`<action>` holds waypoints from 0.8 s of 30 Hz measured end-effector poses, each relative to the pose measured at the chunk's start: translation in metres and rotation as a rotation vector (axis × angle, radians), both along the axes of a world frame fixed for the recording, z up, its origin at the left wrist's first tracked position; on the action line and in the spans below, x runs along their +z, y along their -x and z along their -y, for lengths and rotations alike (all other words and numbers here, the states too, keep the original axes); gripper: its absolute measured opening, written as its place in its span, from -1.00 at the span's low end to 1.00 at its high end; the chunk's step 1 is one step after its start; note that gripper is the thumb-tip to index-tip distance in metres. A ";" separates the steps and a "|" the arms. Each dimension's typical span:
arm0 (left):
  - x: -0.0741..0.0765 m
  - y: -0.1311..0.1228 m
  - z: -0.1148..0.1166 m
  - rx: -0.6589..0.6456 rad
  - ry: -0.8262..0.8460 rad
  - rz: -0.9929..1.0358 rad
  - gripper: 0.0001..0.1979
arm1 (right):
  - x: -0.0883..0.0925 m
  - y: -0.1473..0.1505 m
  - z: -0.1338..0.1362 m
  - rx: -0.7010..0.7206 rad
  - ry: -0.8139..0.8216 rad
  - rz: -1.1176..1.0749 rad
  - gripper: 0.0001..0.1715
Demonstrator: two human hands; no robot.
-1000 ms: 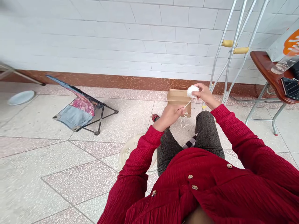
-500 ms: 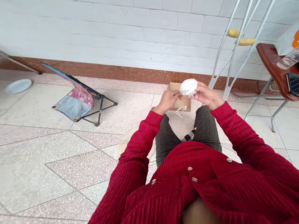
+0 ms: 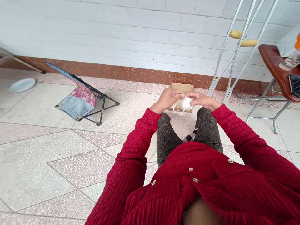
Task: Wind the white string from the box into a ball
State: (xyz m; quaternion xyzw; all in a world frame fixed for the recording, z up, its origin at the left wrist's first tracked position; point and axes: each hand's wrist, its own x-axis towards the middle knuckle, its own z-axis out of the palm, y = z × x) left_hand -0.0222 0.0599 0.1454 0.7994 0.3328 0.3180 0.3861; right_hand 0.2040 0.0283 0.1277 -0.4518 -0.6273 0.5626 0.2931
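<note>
A fluffy white ball of yarn (image 3: 187,103) is held in front of my knees. My right hand (image 3: 202,100) grips its right side with bent fingers. At the ball's upper left, my left hand (image 3: 172,97) pinches a pale strand. Loose white strands (image 3: 177,109) hang below my left hand. Behind both hands, an open cardboard box (image 3: 182,87) rests on the floor, partly covered by the hands and yarn.
A folding chair (image 3: 76,101) stands at the left, with a pale round lid or plate (image 3: 22,85) beyond it. Metal crutches (image 3: 231,64) lean on the wall at the right, beside a brown stool (image 3: 274,67) bearing a bottle (image 3: 289,62). A round pale seat (image 3: 152,150) is partly hidden under my left arm.
The white ball has come down and turned, looking smaller and fluffier. My right hand has lowered with it, and my left hand has moved its fingers to the ball's upper left.
</note>
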 end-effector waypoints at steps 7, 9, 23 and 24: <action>-0.020 -0.001 -0.011 0.056 0.022 0.113 -0.70 | 0.019 -0.006 0.013 -0.016 0.264 -0.525 -0.42; -0.027 -0.001 -0.013 0.055 0.071 0.119 -0.69 | 0.029 -0.003 0.013 -0.077 0.220 -0.570 -0.40; -0.001 -0.006 0.023 -0.028 0.094 -0.039 -0.74 | 0.002 0.003 -0.022 -0.511 -0.360 0.194 -0.45; 0.000 -0.002 0.020 0.005 0.036 -0.057 -0.76 | -0.004 0.004 -0.019 -0.475 -0.295 0.149 -0.47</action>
